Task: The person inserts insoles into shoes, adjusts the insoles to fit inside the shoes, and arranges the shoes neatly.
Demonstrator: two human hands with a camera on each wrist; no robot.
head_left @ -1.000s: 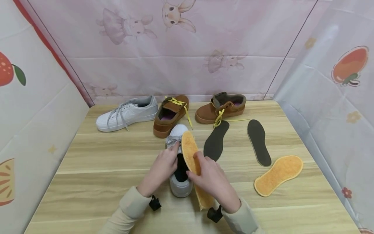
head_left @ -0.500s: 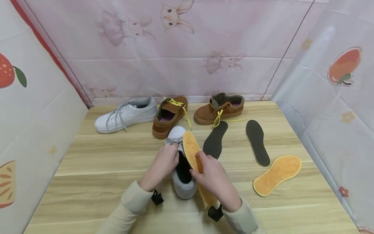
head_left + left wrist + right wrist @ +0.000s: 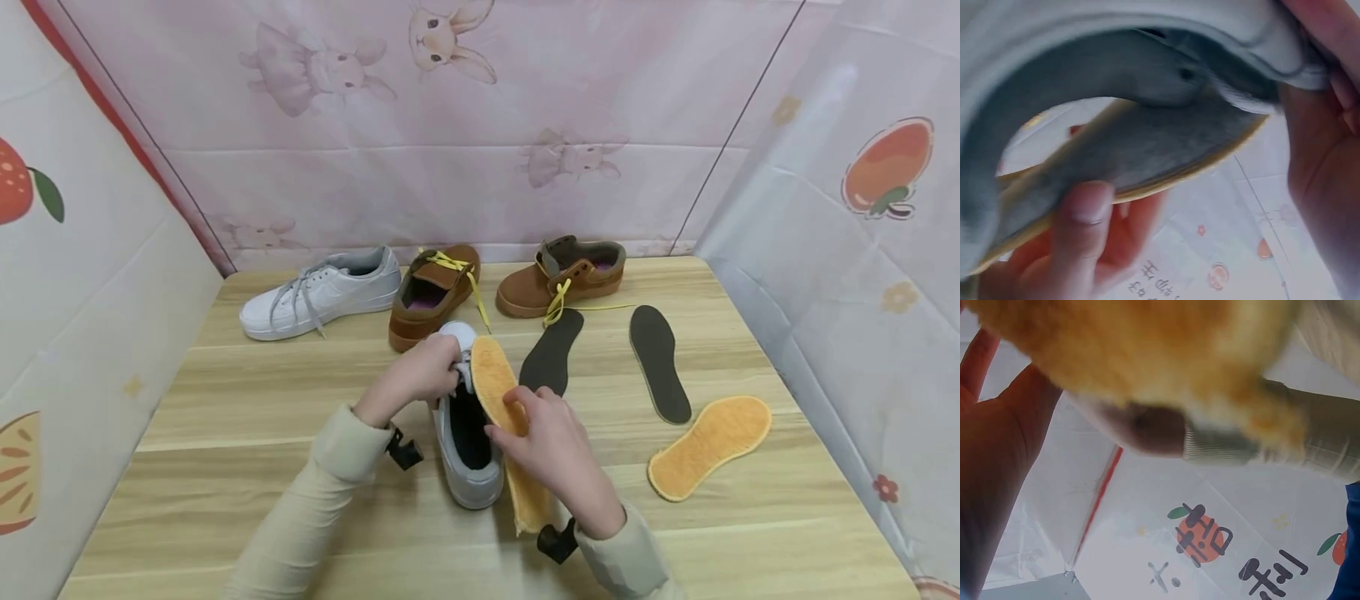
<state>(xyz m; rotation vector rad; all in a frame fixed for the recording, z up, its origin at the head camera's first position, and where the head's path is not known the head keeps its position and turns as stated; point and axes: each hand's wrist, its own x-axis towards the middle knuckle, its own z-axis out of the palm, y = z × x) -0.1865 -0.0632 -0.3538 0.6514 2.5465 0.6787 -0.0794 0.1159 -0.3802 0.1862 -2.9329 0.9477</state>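
Observation:
A white sneaker (image 3: 476, 487) with a dark inside points away from me at the middle of the table. My left hand (image 3: 423, 371) grips its upper by the laces and tongue, fingers curled; in the left wrist view that hand (image 3: 1325, 144) lies at the shoe's edge. My right hand (image 3: 551, 437) pinches a fuzzy orange insole (image 3: 491, 371) by its side, thumb toward the shoe. The insole stands tilted along the sneaker's right side. Its grey underside (image 3: 1160, 140) faces the left wrist camera, and its orange pile (image 3: 1147, 350) fills the top of the right wrist view.
A second orange insole (image 3: 708, 450) lies at the right. Two dark grey insoles, one nearer the middle (image 3: 551, 354) and one farther right (image 3: 660, 362), lie behind it. Along the back stand another white sneaker (image 3: 330, 292) and two brown shoes (image 3: 562, 287) with yellow laces.
My left hand has moved forward along the sneaker toward its toe, and its fingers have curled onto the upper. The sneaker has shifted slightly right at the heel. My right hand still pinches the insole.

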